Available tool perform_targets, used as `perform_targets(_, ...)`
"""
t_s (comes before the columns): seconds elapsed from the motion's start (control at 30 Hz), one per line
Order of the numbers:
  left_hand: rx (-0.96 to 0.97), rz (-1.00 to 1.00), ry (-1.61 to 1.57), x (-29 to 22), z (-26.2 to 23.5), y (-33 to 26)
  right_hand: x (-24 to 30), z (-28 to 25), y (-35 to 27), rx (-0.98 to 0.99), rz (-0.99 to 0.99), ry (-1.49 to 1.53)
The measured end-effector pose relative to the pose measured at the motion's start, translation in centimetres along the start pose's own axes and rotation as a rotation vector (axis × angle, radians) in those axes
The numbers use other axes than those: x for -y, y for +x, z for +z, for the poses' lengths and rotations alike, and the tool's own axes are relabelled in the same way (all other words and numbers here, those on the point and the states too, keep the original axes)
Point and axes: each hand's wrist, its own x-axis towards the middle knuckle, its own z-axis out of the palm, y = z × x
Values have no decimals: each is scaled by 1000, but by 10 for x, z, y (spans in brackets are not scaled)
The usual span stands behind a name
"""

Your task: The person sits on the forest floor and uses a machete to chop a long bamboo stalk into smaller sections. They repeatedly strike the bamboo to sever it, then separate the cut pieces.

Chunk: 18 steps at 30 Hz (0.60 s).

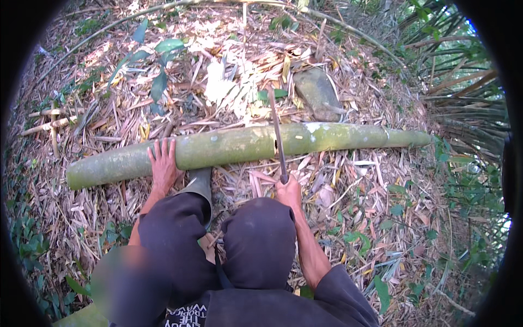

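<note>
A thick green bamboo culm (pixel 229 148) lies crosswise on the ground in front of my knees. My left hand (pixel 163 166) is spread flat on its left part, fingers apart. In my closed right hand (pixel 289 191) is the handle of a machete (pixel 277 128), whose long narrow blade shows nearly edge-on. The blade crosses over the bamboo right of the middle and points away from me. A small dark notch shows in the bamboo beside the blade, and a pale chip lies on the culm just to the right.
Dry bamboo leaves and husks (pixel 218 103) cover the ground. Behind the bamboo sits a grey rock (pixel 317 94). A thin curved stem (pixel 354 28) arches along the far side. Dense green plants (pixel 463 103) stand at the right. A rubber boot (pixel 201 182) is close to my left hand.
</note>
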Motion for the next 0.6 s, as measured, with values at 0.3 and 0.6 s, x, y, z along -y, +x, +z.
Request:
perform_targets(0.3,110,-68,-17,-2,-15,3,164,-110,17,-582,-814,1011)
perform_targets(0.6,0,-6,18,1,9,-15,-33,-14,6,216,252,328)
